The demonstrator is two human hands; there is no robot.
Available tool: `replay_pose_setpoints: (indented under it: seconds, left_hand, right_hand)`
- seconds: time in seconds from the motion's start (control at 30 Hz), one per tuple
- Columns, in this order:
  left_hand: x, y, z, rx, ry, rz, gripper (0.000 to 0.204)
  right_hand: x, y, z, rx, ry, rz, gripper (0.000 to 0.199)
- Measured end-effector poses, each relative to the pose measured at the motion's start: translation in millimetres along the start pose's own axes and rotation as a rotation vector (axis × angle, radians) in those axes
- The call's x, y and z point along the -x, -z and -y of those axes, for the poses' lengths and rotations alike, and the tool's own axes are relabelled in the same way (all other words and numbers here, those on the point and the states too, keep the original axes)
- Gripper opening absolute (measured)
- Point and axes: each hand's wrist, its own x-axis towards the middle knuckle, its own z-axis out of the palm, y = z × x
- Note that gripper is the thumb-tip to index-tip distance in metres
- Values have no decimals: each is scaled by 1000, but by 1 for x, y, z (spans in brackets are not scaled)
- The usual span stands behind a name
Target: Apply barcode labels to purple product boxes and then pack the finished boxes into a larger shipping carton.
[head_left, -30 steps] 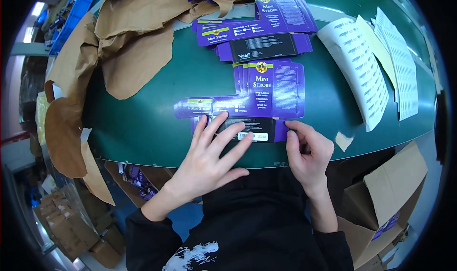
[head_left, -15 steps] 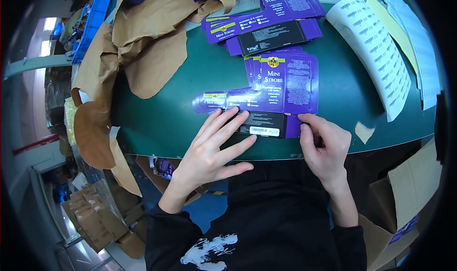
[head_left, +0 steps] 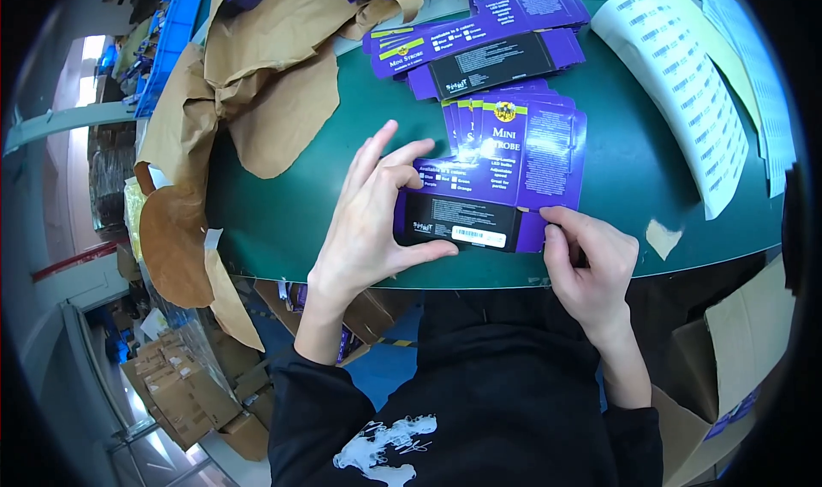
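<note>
A fanned stack of flattened purple cartons lies on the green table before me. The top one has a black panel along its near side, bearing a white barcode sticker. My right hand pinches the purple flap at the near right corner of this carton between thumb and forefinger. My left hand arches over the carton's left end, fingers apart, its thumb along the near edge of the black panel. That hand hides the left end of the carton. I cannot tell how firmly it touches.
Behind lies another pile of flattened purple cartons. Sheets of barcode stickers curl at the right, near a paper scrap. Crumpled brown paper covers the left side of the table. An open cardboard box stands lower right.
My left hand has moved from lying spread on the carton to the left and up, its fingers now raised and curved around the left end. The right hand keeps its pinch.
</note>
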Motion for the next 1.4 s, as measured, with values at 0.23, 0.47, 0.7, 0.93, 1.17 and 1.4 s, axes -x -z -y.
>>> replay_pose_setpoints:
  seconds: [0.23, 0.47, 0.7, 0.93, 1.17, 1.4]
  left_hand:
    - [5, -3, 4, 57, -26, 14, 71]
    - [8, -9, 4, -23, -189, -118, 72]
    - [20, 5, 20, 82, -290, -397, 82]
    - [62, 29, 73, -254, 23, -723, 70]
    - [76, 16, 87, -376, 320, -487, 34]
    - [75, 15, 91, -203, 321, -723, 18]
  right_hand:
    - [-2, 3, 4, 47, -24, 31, 18]
    - [2, 9, 4, -34, 12, -13, 19]
    - [24, 15, -4, -162, -47, -170, 16]
    - [22, 14, -8, -207, 38, -129, 15]
    - [21, 11, -2, -77, -13, -146, 15]
    - [28, 24, -5, -206, -5, -186, 21]
